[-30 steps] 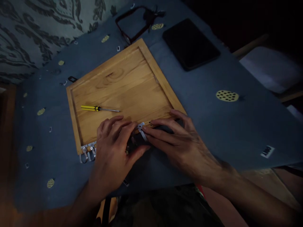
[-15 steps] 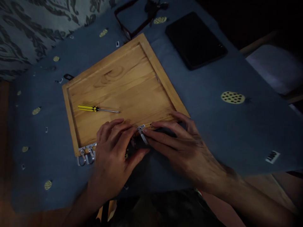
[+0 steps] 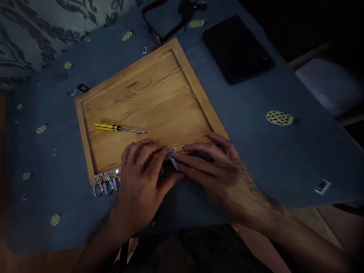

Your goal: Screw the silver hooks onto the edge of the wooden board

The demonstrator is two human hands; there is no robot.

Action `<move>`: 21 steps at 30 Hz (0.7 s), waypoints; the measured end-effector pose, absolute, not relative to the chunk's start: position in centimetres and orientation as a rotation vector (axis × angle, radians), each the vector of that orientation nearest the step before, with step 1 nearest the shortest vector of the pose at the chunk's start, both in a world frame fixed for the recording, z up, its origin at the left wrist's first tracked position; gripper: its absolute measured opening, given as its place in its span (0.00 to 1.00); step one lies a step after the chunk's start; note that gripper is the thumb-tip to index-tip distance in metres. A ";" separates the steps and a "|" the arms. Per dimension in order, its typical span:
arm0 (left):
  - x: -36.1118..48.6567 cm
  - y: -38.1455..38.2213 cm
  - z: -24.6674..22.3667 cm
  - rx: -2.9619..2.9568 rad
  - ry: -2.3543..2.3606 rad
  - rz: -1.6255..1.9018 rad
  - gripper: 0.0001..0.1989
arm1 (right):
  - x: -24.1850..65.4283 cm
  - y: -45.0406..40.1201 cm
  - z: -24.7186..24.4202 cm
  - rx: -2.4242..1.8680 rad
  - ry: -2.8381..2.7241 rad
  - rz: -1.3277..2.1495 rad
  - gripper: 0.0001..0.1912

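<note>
A small metal hook [image 3: 172,154] sits at the near edge of a wooden framed board [image 3: 159,98]. My right hand [image 3: 224,174] pinches this hook from the right, its other fingers stretched along the edge. Bent over the same edge, my left hand [image 3: 142,178] has its fingertips against the hook's left side and its thumb beside the lower end. Several similar hooks [image 3: 109,178] line the edge left of that hand, partly covered by it. A yellow and black screwdriver [image 3: 113,127] lies on the board. Small dark holes show just right of the pinched hook.
A blue cloth with pineapple prints [image 3: 278,159] covers the table. Toward the back right lies a black tablet-like slab [image 3: 239,49]. Dark-rimmed glasses [image 3: 167,34] and a dark cluttered item [image 3: 187,9] are beyond the board. A small dark loop [image 3: 83,88] rests by its far left corner.
The whole view has shifted slightly. Both hands stay at the same hook, which now lies a little more upright against the edge; another hook shows beside my left hand.
</note>
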State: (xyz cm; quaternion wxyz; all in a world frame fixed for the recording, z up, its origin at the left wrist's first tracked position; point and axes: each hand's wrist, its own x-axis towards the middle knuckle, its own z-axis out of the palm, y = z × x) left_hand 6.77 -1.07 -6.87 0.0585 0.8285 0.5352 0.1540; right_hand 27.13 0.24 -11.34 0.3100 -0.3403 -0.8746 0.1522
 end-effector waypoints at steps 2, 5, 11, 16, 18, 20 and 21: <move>6.7 -1.1 -6.9 2.513 1.619 0.473 0.18 | 27.1 0.3 -11.4 -0.886 -2.306 0.414 0.14; 6.8 -1.1 -6.9 2.515 1.613 0.473 0.19 | 27.0 0.3 -11.4 -0.886 -2.274 0.413 0.14; 6.9 -0.9 -6.8 2.469 1.599 0.501 0.18 | 27.1 0.1 -11.5 -0.891 -2.268 0.418 0.15; 6.9 -0.8 -6.8 2.452 1.597 0.514 0.17 | 27.2 0.0 -11.9 -0.905 -2.235 0.427 0.18; 6.9 -0.7 -6.8 2.446 1.597 0.515 0.17 | 27.1 0.0 -12.1 -0.916 -2.217 0.424 0.18; 6.9 -0.7 -6.8 2.431 1.599 0.509 0.17 | 27.1 0.0 -12.1 -0.909 -2.208 0.421 0.17; 6.9 -0.7 -6.8 2.425 1.602 0.510 0.17 | 27.0 0.0 -12.1 -0.902 -2.209 0.421 0.16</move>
